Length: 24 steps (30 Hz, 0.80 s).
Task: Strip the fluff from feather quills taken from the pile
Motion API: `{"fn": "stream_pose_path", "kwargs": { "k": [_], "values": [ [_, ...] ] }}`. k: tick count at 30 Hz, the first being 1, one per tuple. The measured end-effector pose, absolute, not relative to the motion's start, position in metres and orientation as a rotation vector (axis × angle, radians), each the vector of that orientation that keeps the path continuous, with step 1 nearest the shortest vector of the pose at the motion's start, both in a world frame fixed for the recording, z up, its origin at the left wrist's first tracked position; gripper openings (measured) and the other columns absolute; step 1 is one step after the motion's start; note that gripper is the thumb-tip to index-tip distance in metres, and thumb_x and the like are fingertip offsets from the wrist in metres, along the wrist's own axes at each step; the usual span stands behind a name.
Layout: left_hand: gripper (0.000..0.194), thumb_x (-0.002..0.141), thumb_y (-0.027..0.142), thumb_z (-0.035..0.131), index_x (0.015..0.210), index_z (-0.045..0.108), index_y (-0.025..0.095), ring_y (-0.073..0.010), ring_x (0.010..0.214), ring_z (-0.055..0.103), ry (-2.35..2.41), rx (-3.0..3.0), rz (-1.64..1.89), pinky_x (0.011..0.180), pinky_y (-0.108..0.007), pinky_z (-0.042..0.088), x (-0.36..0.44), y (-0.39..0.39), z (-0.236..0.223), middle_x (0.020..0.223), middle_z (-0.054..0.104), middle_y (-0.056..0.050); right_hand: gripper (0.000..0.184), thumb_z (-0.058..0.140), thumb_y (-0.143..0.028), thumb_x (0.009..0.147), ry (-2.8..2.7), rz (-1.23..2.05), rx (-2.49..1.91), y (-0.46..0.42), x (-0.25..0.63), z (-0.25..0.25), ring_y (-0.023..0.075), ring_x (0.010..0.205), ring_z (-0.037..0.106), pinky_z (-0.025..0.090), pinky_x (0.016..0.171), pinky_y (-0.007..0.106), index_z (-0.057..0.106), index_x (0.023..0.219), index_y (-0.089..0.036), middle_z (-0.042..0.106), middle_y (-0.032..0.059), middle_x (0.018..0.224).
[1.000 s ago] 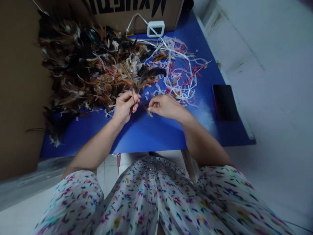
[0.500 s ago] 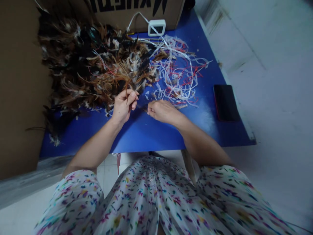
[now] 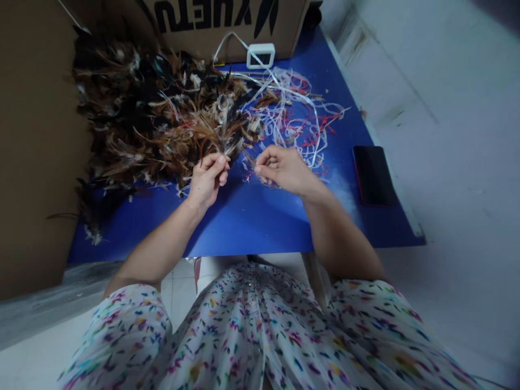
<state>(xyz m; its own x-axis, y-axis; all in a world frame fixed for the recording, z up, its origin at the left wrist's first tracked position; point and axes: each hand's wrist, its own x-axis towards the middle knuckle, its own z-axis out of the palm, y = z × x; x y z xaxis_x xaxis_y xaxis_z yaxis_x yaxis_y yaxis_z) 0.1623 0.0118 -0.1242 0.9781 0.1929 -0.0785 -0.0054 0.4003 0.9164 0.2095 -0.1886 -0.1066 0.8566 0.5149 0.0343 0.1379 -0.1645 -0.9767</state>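
Left hand pinches the quill ends of a small bundle of brown feathers, fanned upward at the edge of the feather pile on the blue tabletop. Right hand, fingers curled together, pinches something thin, too small to identify. White strips lie behind.

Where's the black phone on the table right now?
In the head view, the black phone lies flat near the right edge of the blue table, to the right of the right hand and past the tangle of white and red strips.
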Motion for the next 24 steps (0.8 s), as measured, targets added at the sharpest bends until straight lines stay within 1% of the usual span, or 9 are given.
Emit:
{"fn": "stream_pose_path", "kwargs": {
  "k": [4, 7, 10, 12, 17, 20, 24],
  "values": [
    [0.03, 0.075, 0.036, 0.087, 0.072, 0.065, 0.017, -0.0014, 0.04, 0.045, 0.182, 1.197, 0.129, 0.036, -0.015, 0.032, 0.161, 0.009, -0.126, 0.063, 0.06, 0.005, 0.033, 0.085, -0.032, 0.075, -0.471, 0.304, -1.55, -0.189, 0.213, -0.106, 0.009, 0.055, 0.059, 0.049, 0.05, 0.022, 0.057, 0.086, -0.018, 0.063, -0.0032, 0.066],
    [0.037, 0.068, 0.045, 0.09, 0.073, 0.067, 0.016, -0.0024, 0.039, 0.048, 0.162, 1.248, 0.139, 0.035, -0.016, 0.032, 0.159, 0.006, -0.129, 0.063, 0.06, 0.006, 0.043, 0.087, -0.042, 0.072, -0.495, 0.245, -1.499, -0.188, 0.212, -0.105, 0.0095, 0.058, 0.061, 0.05, 0.05, 0.022, 0.055, 0.091, -0.02, 0.065, -0.003, 0.071],
    [0.045, 0.063, 0.052, 0.091, 0.074, 0.068, 0.016, -0.0033, 0.04, 0.05, 0.139, 1.273, 0.135, 0.035, -0.017, 0.034, 0.157, 0.004, -0.131, 0.063, 0.061, 0.005, 0.047, 0.086, -0.048, 0.072, -0.515, 0.154, -1.512, -0.184, 0.207, -0.102, 0.0119, 0.065, 0.066, 0.053, 0.052, 0.024, 0.053, 0.093, -0.023, 0.067, -0.002, 0.08],
    [0.046, 0.061, 0.054, 0.092, 0.074, 0.069, 0.016, -0.0037, 0.04, 0.05, 0.134, 1.277, 0.13, 0.035, -0.017, 0.034, 0.157, 0.003, -0.132, 0.063, 0.064, 0.004, 0.046, 0.084, -0.049, 0.075, -0.508, 0.083, -1.555, -0.18, 0.202, -0.1, 0.0133, 0.071, 0.068, 0.056, 0.057, 0.025, 0.052, 0.095, -0.024, 0.069, -0.0014, 0.085],
    [0.043, 0.064, 0.054, 0.09, 0.07, 0.069, 0.016, -0.004, 0.039, 0.05, 0.117, 1.292, 0.125, 0.035, -0.018, 0.035, 0.154, -0.001, -0.132, 0.062, 0.068, 0.002, 0.036, 0.074, -0.049, 0.087, -0.52, -0.114, -1.632, -0.171, 0.191, -0.101, 0.0141, 0.081, 0.071, 0.06, 0.066, 0.026, 0.051, 0.1, -0.025, 0.068, 0.0001, 0.091],
    [0.042, 0.065, 0.053, 0.09, 0.069, 0.07, 0.016, -0.0039, 0.04, 0.05, 0.098, 1.303, 0.098, 0.036, -0.017, 0.035, 0.152, -0.003, -0.131, 0.062, 0.068, 0.002, 0.031, 0.071, -0.046, 0.09, -0.528, -0.183, -1.652, -0.168, 0.189, -0.107, 0.0138, 0.083, 0.071, 0.062, 0.072, 0.027, 0.052, 0.101, -0.025, 0.068, 0.0005, 0.093],
    [0.043, 0.064, 0.053, 0.091, 0.071, 0.071, 0.016, -0.0042, 0.04, 0.05, 0.097, 1.3, 0.069, 0.036, -0.018, 0.035, 0.149, -0.005, -0.13, 0.062, 0.069, 0.002, 0.021, 0.069, -0.038, 0.091, -0.535, -0.296, -1.742, -0.166, 0.188, -0.113, 0.0142, 0.084, 0.071, 0.063, 0.077, 0.03, 0.056, 0.1, -0.025, 0.069, 0.0, 0.092]
  ]
}}
